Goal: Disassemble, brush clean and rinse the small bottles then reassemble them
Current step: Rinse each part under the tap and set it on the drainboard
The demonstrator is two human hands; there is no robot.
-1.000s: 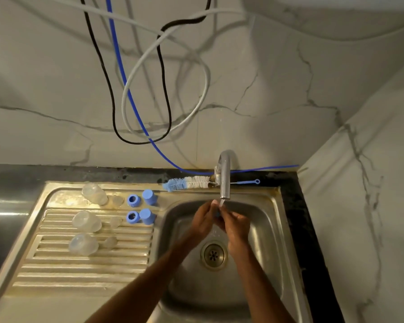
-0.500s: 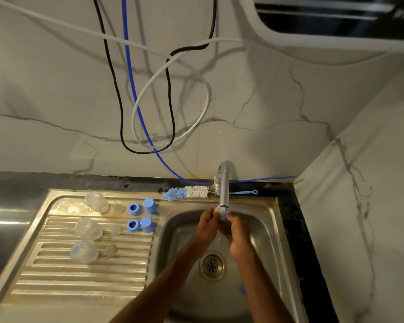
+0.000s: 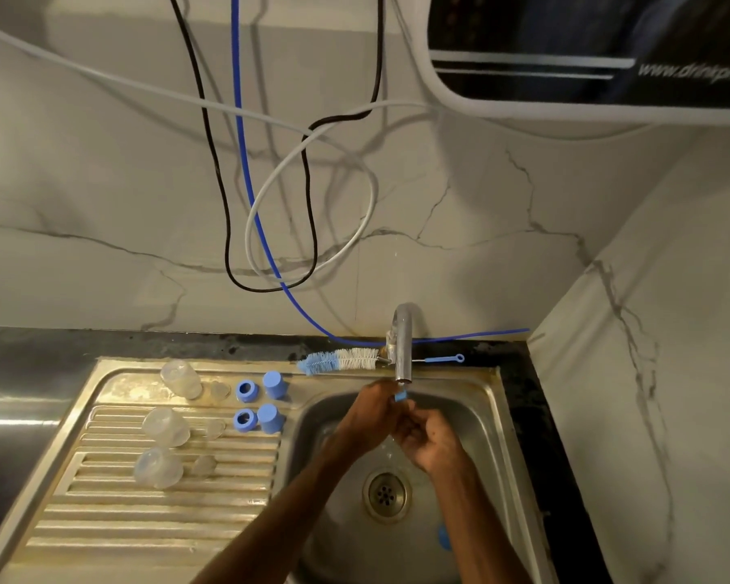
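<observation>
Both hands are under the tap [image 3: 403,351], over the basin [image 3: 334,537]. The left hand [image 3: 374,415] pinches a small blue piece [image 3: 400,397] at its fingertips, right below the spout. The right hand [image 3: 433,442] sits just beside it with fingers curled inward; I can't tell whether it grips anything or only helps with the rub. A thin run of water seems to fall between the hands, hard to be sure. On the drainboard [image 3: 144,524], to the left, the parts lie in rows, all apart: three clear bottle bodies [image 3: 166,426] on their sides, three clear teats [image 3: 214,428] beside them, two blue rings [image 3: 245,420] and two blue caps [image 3: 269,418] standing near the basin edge. The brush [image 3: 340,361] lies along the back ledge behind the tap, not in use. One more blue part [image 3: 443,538] lies low in the basin, next to the right forearm. My read: disassembly is done, nothing is screwed together. Step in hand looks like rinsing the third set's blue bits. Whether the drainboard parts are already brushed can't be told. Left to do: finish this piece, do the one in the basin, then reassemble all three bottles.
</observation>
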